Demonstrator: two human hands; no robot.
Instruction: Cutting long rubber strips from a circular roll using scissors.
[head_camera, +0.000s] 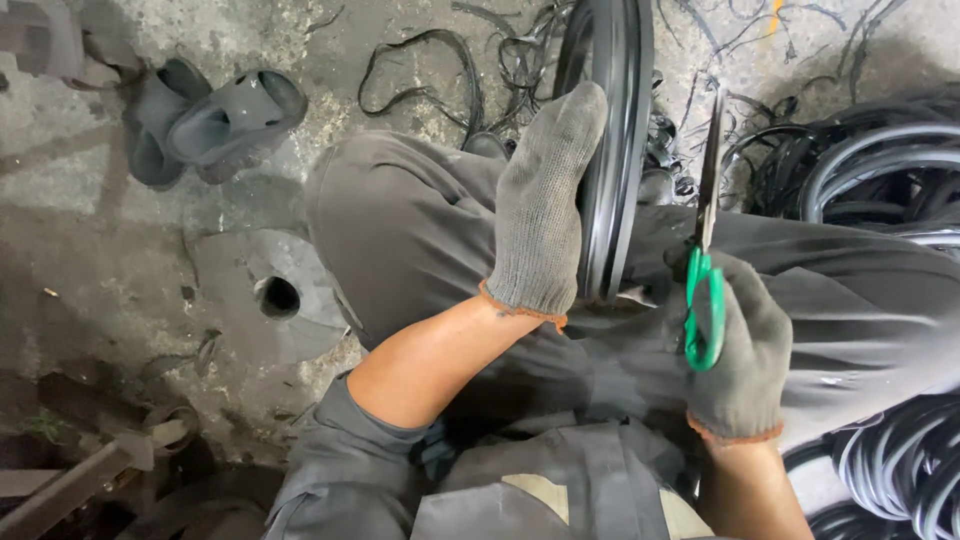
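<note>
My left hand (545, 205), in a grey knit glove, lies flat against the side of a large black rubber ring (615, 150) that stands upright between my knees. My right hand (745, 350), gloved the same way, grips scissors (705, 250) with green handles. Their blades point up and away, just right of the ring and apart from it. The ring's lower part is hidden behind my left hand and my grey trousers.
A pair of grey slippers (210, 120) lies at the upper left on the dirty concrete floor. A round metal plate with a hole (275, 295) sits left of my knee. Black rubber trimmings (430, 60) litter the floor ahead; stacked rubber rings (870, 170) crowd the right side.
</note>
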